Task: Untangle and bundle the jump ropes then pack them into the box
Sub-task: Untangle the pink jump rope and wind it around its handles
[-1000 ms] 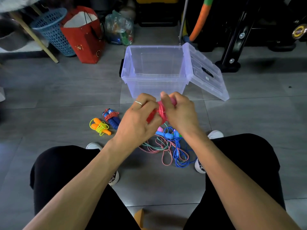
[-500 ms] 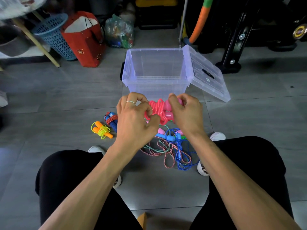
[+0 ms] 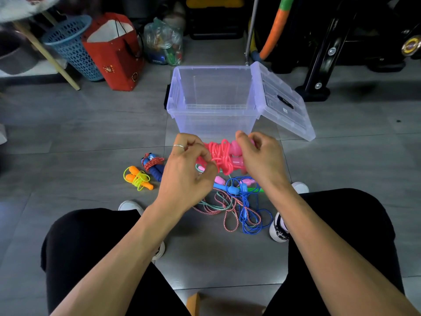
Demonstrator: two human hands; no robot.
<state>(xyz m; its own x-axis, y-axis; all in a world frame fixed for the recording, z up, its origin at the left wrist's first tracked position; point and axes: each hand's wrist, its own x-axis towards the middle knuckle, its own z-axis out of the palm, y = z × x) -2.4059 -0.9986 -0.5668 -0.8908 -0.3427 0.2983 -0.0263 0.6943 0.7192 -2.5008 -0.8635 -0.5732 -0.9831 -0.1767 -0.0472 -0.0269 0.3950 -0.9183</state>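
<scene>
Pink jump rope (image 3: 220, 156): it is wound into a bundle and held up in the air between the two hands, just in front of the box.
Left hand (image 3: 190, 169): its fingers are curled and pinch the left end of the pink cord.
Right hand (image 3: 262, 157): it grips the pink handles (image 3: 237, 153) at the right end of the bundle.
Box (image 3: 211, 103): it sits past the hands, lid (image 3: 282, 99) open, and I see no ropes inside.
Done bundles: a yellow rope (image 3: 137, 179) and a blue-handled rope (image 3: 153, 166) lie on the floor, left of the left hand.
Tangled ropes (image 3: 237, 206): they lie on the floor under the hands, between the shoes.
What could go wrong: I think the slippery pink cord can spring loose if the left hand lets go before the end is tucked. The bundle could also drop into the tangle below and get caught.
</scene>
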